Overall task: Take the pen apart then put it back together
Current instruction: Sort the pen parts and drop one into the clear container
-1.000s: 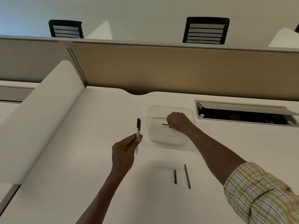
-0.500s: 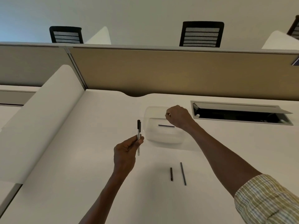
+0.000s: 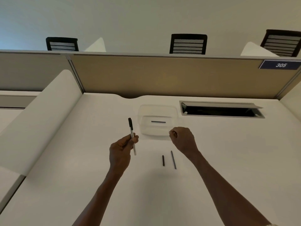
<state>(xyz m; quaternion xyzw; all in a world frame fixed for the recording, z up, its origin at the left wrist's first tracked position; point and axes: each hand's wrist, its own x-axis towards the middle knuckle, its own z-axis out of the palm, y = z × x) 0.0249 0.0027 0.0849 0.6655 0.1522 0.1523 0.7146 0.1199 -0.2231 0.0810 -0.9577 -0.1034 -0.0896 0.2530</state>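
While the white desk [image 3: 65, 160] takes up most of what I see, with a tan partition [image 3: 162, 75] along its far edge and an open cable hatch [image 3: 219, 110] on the right, the small stuff sits near the middle. Clear plastic tray [image 3: 157, 110] sits just left of that hatch, and one thin dark rod [image 3: 158, 122] lies flat across its floor. My left hand [image 3: 121, 149] has a closed grip around the pen [image 3: 132, 136], which I'm holding nearly upright above the desk, tilted a bit to the left at the top. It's a slim stick pen: black cap with a clip up top, pale whitish barrel running down past my fingers. My right hand [image 3: 183, 139] hovers by the tray's near edge, fingers curled in with thumb and forefinger pinched; can't tell if anything tiny is in there. Below it on the desk lie a longer dark rod [image 3: 173, 159] and a shorter dark piece [image 3: 163, 160], side by side, not touching.
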